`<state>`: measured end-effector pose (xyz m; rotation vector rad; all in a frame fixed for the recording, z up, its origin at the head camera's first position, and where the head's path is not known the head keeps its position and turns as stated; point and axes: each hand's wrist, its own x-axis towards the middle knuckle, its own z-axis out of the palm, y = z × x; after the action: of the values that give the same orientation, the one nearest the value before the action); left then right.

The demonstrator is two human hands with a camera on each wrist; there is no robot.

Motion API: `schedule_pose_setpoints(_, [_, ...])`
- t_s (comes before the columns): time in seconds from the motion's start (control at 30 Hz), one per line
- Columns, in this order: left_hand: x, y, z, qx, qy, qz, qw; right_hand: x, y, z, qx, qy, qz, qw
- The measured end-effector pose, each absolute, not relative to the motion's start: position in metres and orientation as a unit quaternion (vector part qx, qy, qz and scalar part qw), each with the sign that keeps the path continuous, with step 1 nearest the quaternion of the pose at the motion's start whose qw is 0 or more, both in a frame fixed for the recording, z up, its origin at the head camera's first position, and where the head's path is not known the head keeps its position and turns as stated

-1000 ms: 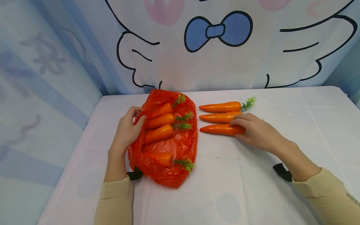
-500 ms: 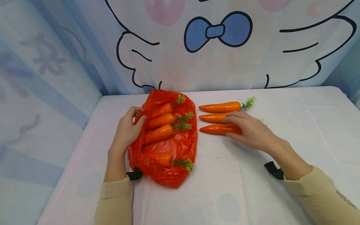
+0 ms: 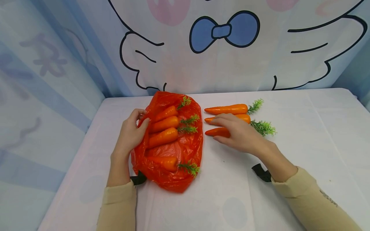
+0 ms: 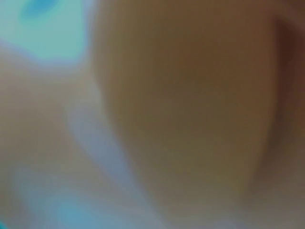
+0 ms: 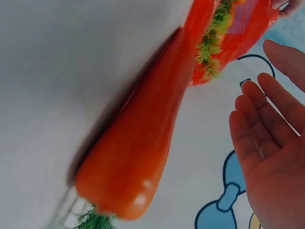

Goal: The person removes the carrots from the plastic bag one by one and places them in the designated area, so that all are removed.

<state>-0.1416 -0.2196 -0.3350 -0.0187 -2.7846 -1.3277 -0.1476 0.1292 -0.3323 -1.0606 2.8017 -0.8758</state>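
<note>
In the head view, my left hand pinches the left edge of a red plastic bag. Several orange carrots with green tops lie in the bag's mouth. To its right, a far carrot, a middle carrot and a near carrot lie side by side, tips leftward. My right hand is over the near two, hiding much of the near one. The right wrist view shows this hand's fingers extended, apart from a large carrot. The left wrist view is blurred.
A white cloth covers the table. Behind it hangs a printed curtain with a blue bow, and another pale blue curtain runs along the left.
My right hand has slid left along the near carrot, from its top end toward its tip, uncovering the green tops. The left hand, bag and carrots have stayed put.
</note>
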Motion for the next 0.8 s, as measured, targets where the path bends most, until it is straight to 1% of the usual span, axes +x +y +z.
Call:
schedule_pose_setpoints(0.3, [-0.142, -0.220, -0.336, -0.012, -0.903, -0.429, 0.032, -0.147, 0.100, -0.331, -0.368, 0.882, -0.293, 0.005])
schedule_pose_setpoints(0.6, [-0.143, -0.221, -0.337, -0.015, -0.905, -0.424, 0.035, -0.141, 0.072, -0.332, -0.366, 0.882, -0.293, 0.041])
schedule_pose_setpoints(0.8, [-0.143, -0.220, -0.335, -0.009, -0.907, -0.420, 0.030, -0.140, 0.056, -0.332, -0.380, 0.876, -0.293, 0.049])
